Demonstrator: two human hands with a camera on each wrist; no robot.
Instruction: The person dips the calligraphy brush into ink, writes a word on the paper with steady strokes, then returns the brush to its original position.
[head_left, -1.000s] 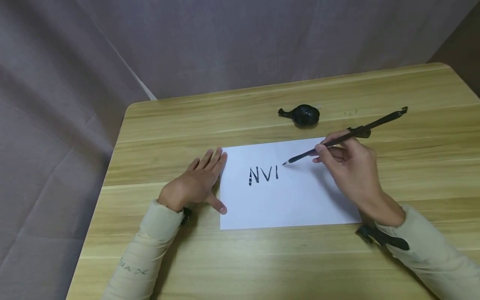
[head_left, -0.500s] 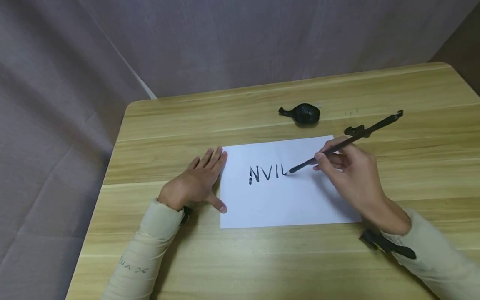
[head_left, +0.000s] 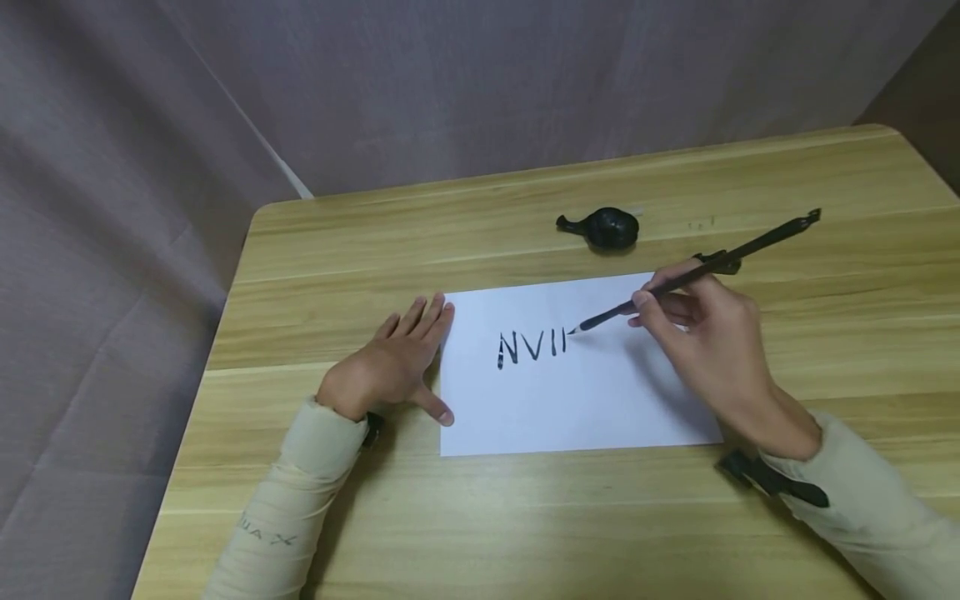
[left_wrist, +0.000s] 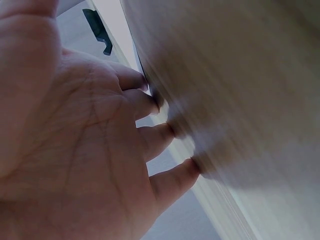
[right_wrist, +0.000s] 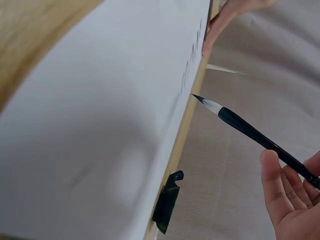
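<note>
My right hand [head_left: 716,346] pinches a slim black calligraphy brush [head_left: 678,282] between thumb and fingers. The brush slants up to the right. Its bristles, pale with a dark tip, show in the right wrist view as the brush tip [right_wrist: 206,104]. That tip is close over a white sheet of paper [head_left: 525,417], beside the upper part of the last stroke. Black brushed marks [head_left: 534,346] read like "NVII". Fingers straight and spread, my left hand [head_left: 393,367] rests at the paper's left edge, its fingertips and thumb overlapping the margin.
Behind the paper, a black gourd-shaped piece [head_left: 611,230] with a narrow neck lies on the wood-grain table [head_left: 525,525]. A small dark object [head_left: 726,263] sits partly behind the brush and right hand. Grey curtains [head_left: 480,83] hang past the far table edge.
A second upright stroke has appeared right of the "NVI". The brush tip went down along it, then back up to its upper right. The left hand has stayed put.
</note>
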